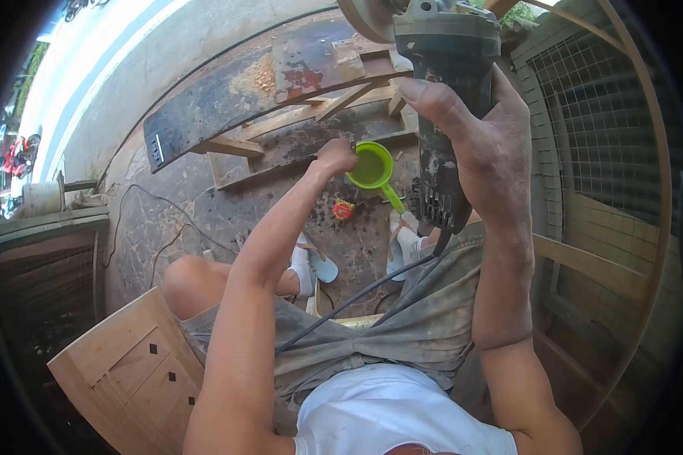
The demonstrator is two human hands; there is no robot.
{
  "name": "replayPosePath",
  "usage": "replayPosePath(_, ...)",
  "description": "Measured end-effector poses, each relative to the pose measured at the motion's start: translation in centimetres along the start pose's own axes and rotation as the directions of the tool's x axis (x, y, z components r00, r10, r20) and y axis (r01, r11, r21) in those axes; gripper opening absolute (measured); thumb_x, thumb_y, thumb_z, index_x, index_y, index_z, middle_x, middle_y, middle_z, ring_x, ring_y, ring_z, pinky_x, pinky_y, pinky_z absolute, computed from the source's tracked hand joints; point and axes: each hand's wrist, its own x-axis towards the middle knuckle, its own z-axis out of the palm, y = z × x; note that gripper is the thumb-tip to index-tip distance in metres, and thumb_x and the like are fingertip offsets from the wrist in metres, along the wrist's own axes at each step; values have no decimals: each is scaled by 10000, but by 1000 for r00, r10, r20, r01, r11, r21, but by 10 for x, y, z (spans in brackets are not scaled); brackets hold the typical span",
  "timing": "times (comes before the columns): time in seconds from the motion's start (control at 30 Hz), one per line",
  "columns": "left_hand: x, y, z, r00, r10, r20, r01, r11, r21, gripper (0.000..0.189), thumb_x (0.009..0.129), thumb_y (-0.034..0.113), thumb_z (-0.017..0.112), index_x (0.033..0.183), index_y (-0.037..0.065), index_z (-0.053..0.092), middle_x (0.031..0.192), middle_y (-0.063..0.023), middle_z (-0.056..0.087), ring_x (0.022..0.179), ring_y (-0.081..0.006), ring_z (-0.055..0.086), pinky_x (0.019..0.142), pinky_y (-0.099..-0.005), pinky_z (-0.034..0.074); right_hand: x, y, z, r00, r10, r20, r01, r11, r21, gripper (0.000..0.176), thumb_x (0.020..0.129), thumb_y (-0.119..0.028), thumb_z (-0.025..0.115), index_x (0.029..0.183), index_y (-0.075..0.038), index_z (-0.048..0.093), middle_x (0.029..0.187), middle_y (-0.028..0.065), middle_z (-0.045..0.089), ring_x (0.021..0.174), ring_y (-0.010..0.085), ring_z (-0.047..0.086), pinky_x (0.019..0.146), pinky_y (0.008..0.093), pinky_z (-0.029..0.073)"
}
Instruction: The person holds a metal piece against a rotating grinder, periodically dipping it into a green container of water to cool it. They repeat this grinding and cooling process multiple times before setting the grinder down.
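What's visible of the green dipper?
The dipper is bright lime green, apparently plastic: a round, open bowl and one straight handle slanting toward the person's right foot. It looks upright, mouth up, seemingly on the floor. The inside looks murky, perhaps liquid. The left hand is at the rim's left side; its fingertips are hidden, so grip or dip can't be told.

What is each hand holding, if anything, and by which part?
The right hand holds the grinder around its body. The left hand is at the rim of the green dipper; whether it holds on cannot be told.
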Motion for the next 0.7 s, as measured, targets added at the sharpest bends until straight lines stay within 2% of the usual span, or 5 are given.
replayPosePath(0.17, 84, -5, 158, 982, 81, -172, -68, 994, 80, 181, 907, 218, 740, 941, 105, 878, 992, -163, 850, 913, -359, 837, 778, -470, 664, 1, -15, 5, 975, 176, -133, -181, 983, -24, 469, 876, -340, 868, 1171, 0, 736, 964, 52, 734, 834, 125, 673, 780, 291, 531)
replayPosePath(0.33, 91, 16, 186, 990, -139, -10, 138, 978, 155, 188, 989, 177, 709, 1000, 142, 893, 1043, -54, 871, 914, -285, 850, 712, -440, 654, 0, -16, 16, 904, 310, -293, -341, 938, -60, 456, 861, -309, 841, 1148, 24, 716, 943, 92, 724, 775, 159, 675, 759, 295, 539)
replayPosePath(0.43, 94, 9, 199, 999, -2, -44, 15, 954, 299, 205, 1014, 182, 694, 1014, 157, 898, 1041, -30, 873, 932, -268, 851, 729, -433, 654, 2, -14, 21, 883, 324, -340, -364, 930, -57, 465, 863, -293, 830, 1174, 30, 707, 948, 106, 723, 771, 171, 680, 748, 306, 550)
replayPosePath(0.63, 82, 7, 168, 990, 20, -138, 1, 989, 150, 222, 1019, 216, 682, 985, 133, 886, 1004, -100, 857, 1004, -316, 834, 855, -495, 643, 3, -5, 10, 944, 271, -186, -294, 950, -109, 502, 874, -292, 876, 1232, 17, 708, 999, 66, 729, 844, 131, 680, 794, 292, 548)
replayPosePath(0.7, 60, 2, 134, 976, 141, -166, -138, 990, 30, 238, 1008, 241, 686, 966, 94, 868, 976, -143, 839, 978, -358, 819, 849, -502, 637, 4, -7, 4, 955, 288, -66, -291, 956, -42, 480, 906, -231, 898, 1279, 7, 712, 1056, 39, 745, 927, 110, 686, 880, 287, 550)
